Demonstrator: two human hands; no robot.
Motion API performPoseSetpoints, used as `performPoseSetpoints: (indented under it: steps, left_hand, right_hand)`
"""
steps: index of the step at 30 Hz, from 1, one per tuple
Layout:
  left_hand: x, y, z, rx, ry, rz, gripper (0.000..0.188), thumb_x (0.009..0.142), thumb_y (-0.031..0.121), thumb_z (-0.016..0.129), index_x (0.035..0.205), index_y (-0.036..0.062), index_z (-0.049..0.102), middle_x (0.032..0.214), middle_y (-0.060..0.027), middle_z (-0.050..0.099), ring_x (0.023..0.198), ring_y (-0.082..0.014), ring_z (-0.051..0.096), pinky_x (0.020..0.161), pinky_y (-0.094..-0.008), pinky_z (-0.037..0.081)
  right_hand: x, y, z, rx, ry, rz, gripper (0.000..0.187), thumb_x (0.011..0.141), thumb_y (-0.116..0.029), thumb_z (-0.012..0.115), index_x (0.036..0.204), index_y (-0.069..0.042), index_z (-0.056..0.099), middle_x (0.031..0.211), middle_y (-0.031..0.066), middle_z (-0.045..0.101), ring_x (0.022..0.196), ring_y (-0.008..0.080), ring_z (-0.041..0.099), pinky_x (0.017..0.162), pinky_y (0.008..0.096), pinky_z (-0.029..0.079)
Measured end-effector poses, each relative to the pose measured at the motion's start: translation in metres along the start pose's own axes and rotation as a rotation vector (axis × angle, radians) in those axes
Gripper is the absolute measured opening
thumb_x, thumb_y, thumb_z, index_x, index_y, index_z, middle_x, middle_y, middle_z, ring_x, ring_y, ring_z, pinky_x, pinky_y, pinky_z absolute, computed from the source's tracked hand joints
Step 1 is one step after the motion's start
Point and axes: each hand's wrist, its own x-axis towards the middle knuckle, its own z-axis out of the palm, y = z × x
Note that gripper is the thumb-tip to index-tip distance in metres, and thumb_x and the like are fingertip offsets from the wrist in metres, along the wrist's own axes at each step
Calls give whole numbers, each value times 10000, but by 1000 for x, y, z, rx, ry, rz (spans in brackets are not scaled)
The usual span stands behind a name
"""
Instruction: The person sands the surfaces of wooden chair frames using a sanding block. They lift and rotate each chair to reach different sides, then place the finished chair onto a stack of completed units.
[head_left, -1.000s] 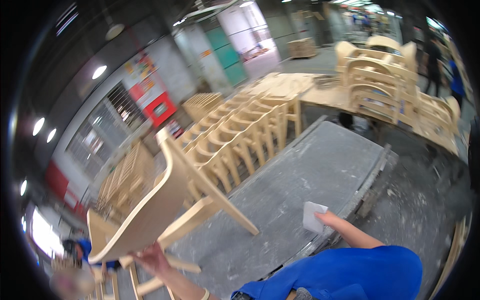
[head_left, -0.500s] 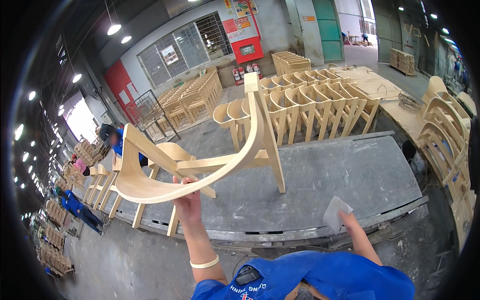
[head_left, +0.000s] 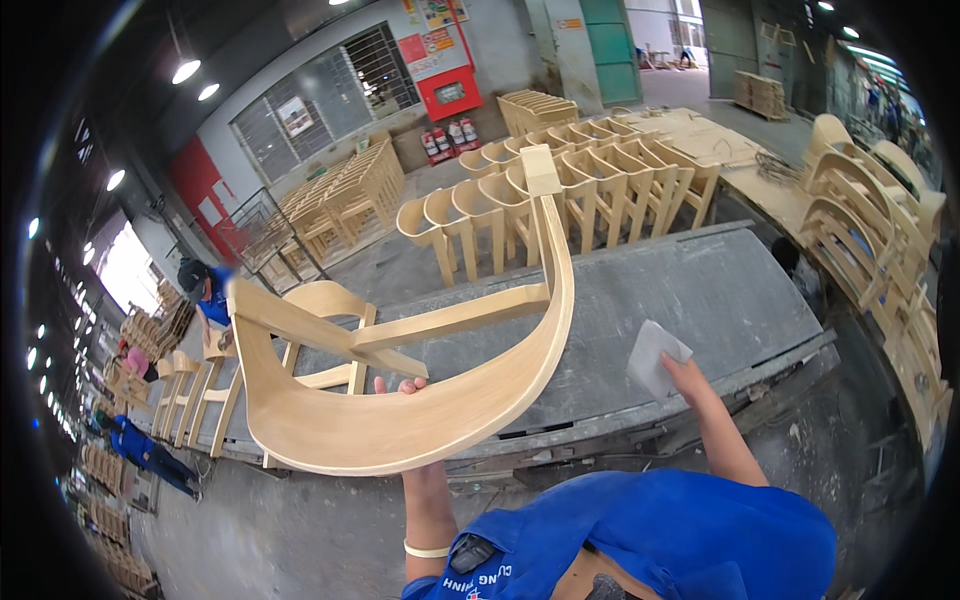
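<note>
A pale wooden chair frame (head_left: 420, 425) with a wide curved backrest is held tilted over the near side of the grey workbench (head_left: 660, 290). My left hand (head_left: 403, 386) grips the backrest from behind and below; its fingertips show above the upper edge, while the palm is hidden by the wood. To the right, my right hand (head_left: 682, 376) pinches a thin pale grey sheet (head_left: 654, 356), which looks like sandpaper, over the bench's front edge. The sheet is apart from the chair frame.
Another chair frame (head_left: 325, 300) stands on the bench behind the held one, with more lined up leftward. Rows of chair frames (head_left: 590, 185) stand beyond the bench. Stacked frames (head_left: 850, 215) are at the right. A person in blue (head_left: 208, 300) works at the far left.
The chair frame has rolled so that its backrest turns broadly toward me and hangs lower, covering most of my left hand. My right hand keeps the sheet, shifted slightly left and up.
</note>
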Motion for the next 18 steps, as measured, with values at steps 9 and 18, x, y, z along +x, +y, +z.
performPoseSetpoints:
  steps: [9, 18]
  left_hand:
    - [-14, 2, -15, -134, -76, -97, 665, 942, 259, 519, 1457, 134, 118, 1197, -118, 553, 1163, -299, 511, 1012, -471, 398]
    - [-22, 5, -11, 37, -161, -62, 659, 932, 280, 543, 1433, 133, 142, 1194, -182, 523, 1181, -329, 494, 1006, -478, 396]
  right_hand:
    - [-47, -4, 26, -14, 38, 37, 452, 915, -260, 569, 1267, 13, 492, 1190, 104, 577, 1096, 210, 536, 929, 335, 419]
    - [-53, 13, 0, -93, 59, 63, 491, 904, -280, 582, 1278, 23, 490, 1235, 106, 553, 1117, 201, 519, 931, 324, 411]
